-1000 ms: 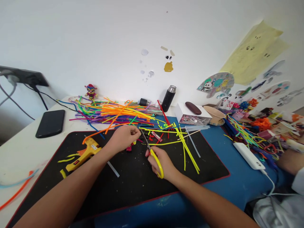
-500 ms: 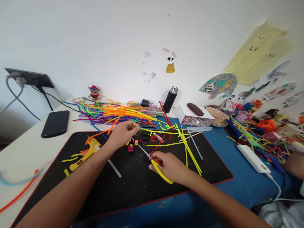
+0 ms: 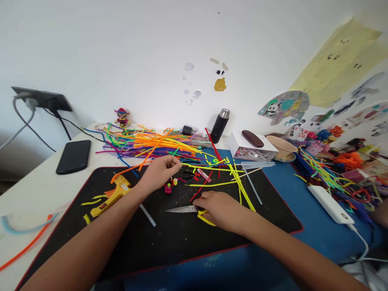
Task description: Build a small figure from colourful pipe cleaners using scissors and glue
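Observation:
My right hand is closed on the yellow handles of a pair of scissors. The blades lie together, low over the black mat, and point left. My left hand is pinched, its fingertips at the left end of a yellow pipe cleaner. Whatever is between those fingers is too small or hidden to make out. Just below them a small dark-red and yellow figure is on the mat, partly covered by the hand. A yellow glue gun lies beside my left forearm.
Behind the mat spreads a heap of coloured pipe cleaners. A black flask, a white box and a bowl stand farther back. A phone lies left; a white power strip lies right.
The scissors have swung away from the small figure, from pointing up-left to nearly level, and the blades lie lower. My left hand keeps its pinch in about the same place.

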`<act>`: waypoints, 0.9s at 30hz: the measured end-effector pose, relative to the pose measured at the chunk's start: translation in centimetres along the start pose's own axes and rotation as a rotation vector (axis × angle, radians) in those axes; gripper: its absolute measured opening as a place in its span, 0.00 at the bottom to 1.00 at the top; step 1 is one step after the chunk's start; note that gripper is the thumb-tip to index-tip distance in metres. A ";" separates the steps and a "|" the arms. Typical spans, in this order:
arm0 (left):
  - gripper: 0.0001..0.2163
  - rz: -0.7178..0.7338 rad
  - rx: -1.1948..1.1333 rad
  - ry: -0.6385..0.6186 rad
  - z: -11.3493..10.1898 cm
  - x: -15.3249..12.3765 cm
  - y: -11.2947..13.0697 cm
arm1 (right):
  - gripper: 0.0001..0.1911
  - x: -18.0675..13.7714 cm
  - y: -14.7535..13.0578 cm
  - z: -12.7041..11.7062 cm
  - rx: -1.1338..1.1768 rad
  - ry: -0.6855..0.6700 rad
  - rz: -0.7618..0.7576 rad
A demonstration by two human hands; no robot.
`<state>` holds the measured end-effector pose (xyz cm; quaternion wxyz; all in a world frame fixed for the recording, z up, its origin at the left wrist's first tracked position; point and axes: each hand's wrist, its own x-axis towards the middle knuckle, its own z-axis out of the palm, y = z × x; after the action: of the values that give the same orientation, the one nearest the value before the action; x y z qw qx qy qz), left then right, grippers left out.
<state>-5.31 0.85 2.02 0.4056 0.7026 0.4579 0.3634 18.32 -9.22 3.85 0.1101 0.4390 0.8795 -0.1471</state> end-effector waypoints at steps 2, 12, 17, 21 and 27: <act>0.15 -0.007 -0.006 -0.013 0.0 0.0 0.1 | 0.18 -0.1 -0.1 -0.4 0.005 0.001 -0.004; 0.16 -0.040 -0.048 -0.047 0.0 0.1 -0.3 | 0.10 0.8 1.1 -1.9 0.590 0.291 0.107; 0.18 -0.062 -0.059 -0.063 0.0 0.0 0.2 | 0.15 5.3 2.4 -1.3 1.199 0.476 0.192; 0.19 -0.100 -0.039 -0.073 -0.1 0.0 0.5 | 0.18 9.0 2.9 -0.9 1.395 0.610 0.167; 0.18 -0.110 -0.023 -0.070 -0.3 0.1 0.2 | 0.17 11.1 2.2 -0.8 1.383 0.593 0.060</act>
<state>-5.46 0.97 2.33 0.4489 0.6840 0.4771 0.3209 13.52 0.50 0.66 -0.4282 0.4532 0.5671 -0.5382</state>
